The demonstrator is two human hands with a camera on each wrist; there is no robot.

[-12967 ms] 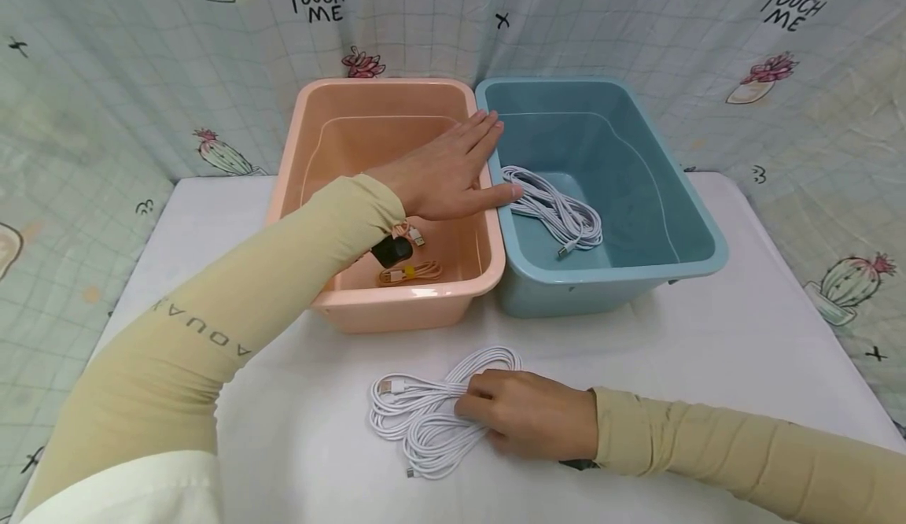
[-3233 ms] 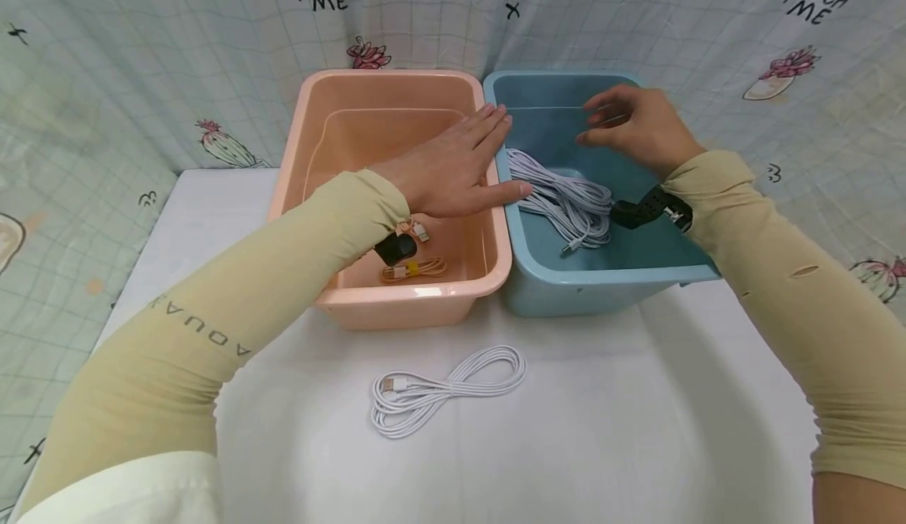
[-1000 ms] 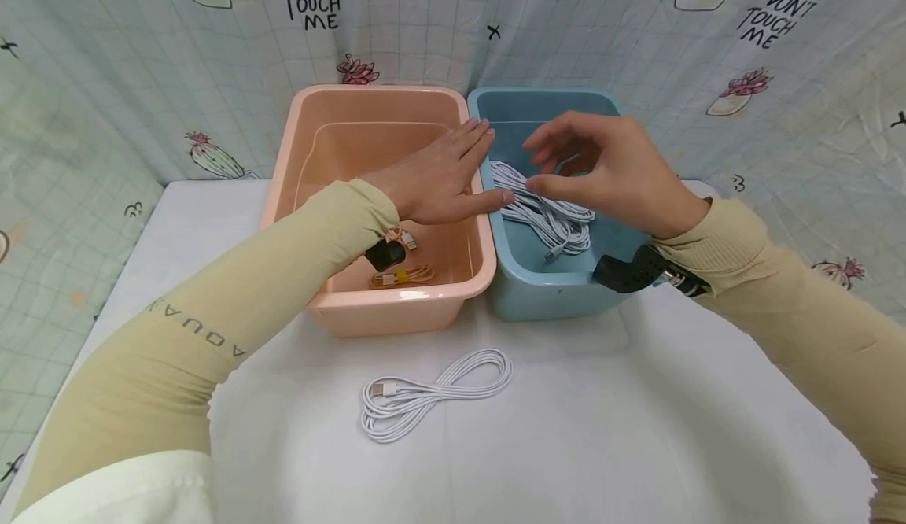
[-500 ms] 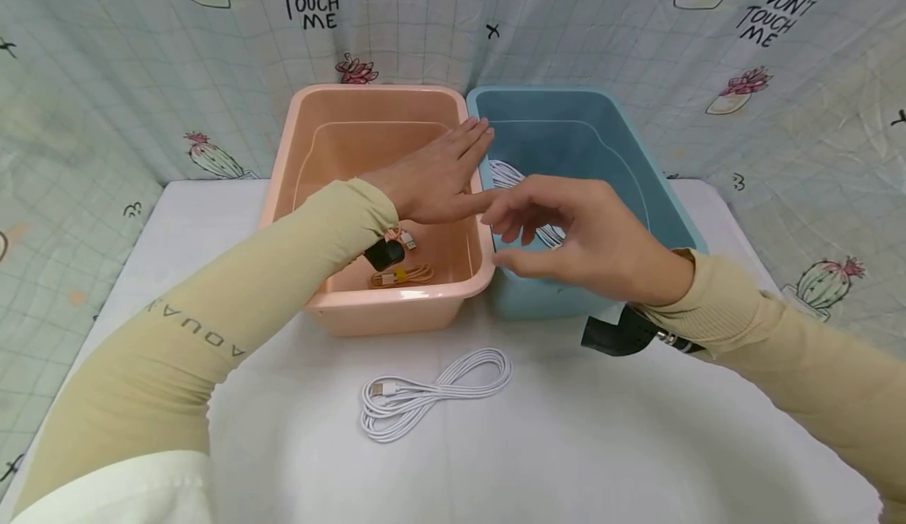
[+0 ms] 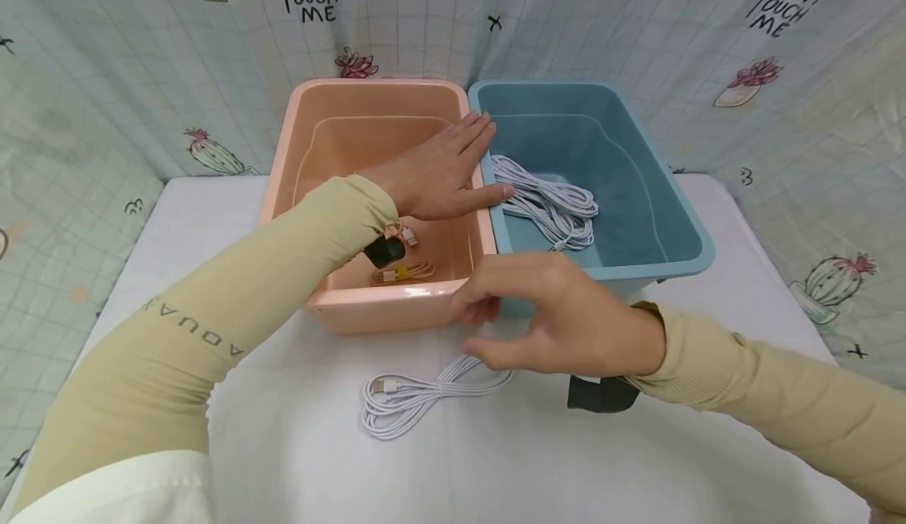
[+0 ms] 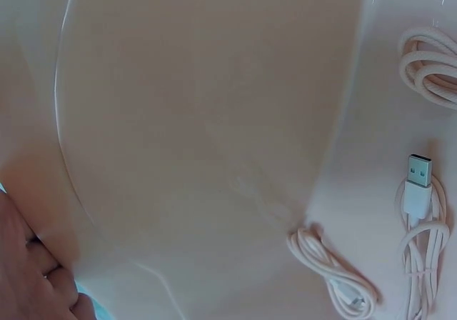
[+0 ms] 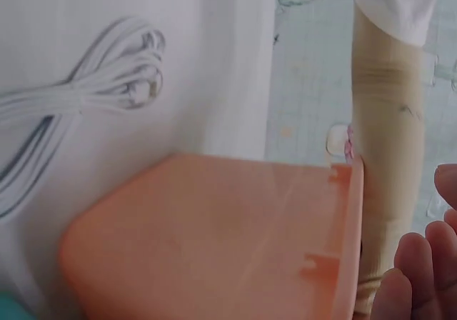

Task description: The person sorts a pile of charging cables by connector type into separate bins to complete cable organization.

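My left hand [image 5: 442, 170] lies with straight fingers across the rims where the peach bin [image 5: 354, 297] and the blue bin [image 5: 637, 268] meet. Its fingers [image 6: 53, 281] show at the lower left of the left wrist view. My right hand [image 5: 559, 315] hovers in front of the bins, fingers loosely bent, holding nothing; its fingertips [image 7: 421, 263] appear at the right of the right wrist view. Just below it, a coiled white USB cable [image 5: 403, 410] lies on the table, partly hidden by the hand. White coiled cables [image 5: 555, 201] lie in the blue bin.
Peach-coloured USB cables [image 5: 405, 272] lie coiled in the peach bin, one [image 6: 421, 241] with its plug upward in the left wrist view. A white cloth covers the table [image 5: 318, 461]. A printed curtain [image 5: 418, 20] hangs behind and at the sides.
Earlier the right hand gripped one of two white coils on the table; that coil now lies in the blue bin. The empty hand has come back toward the table. The left hand stays put.
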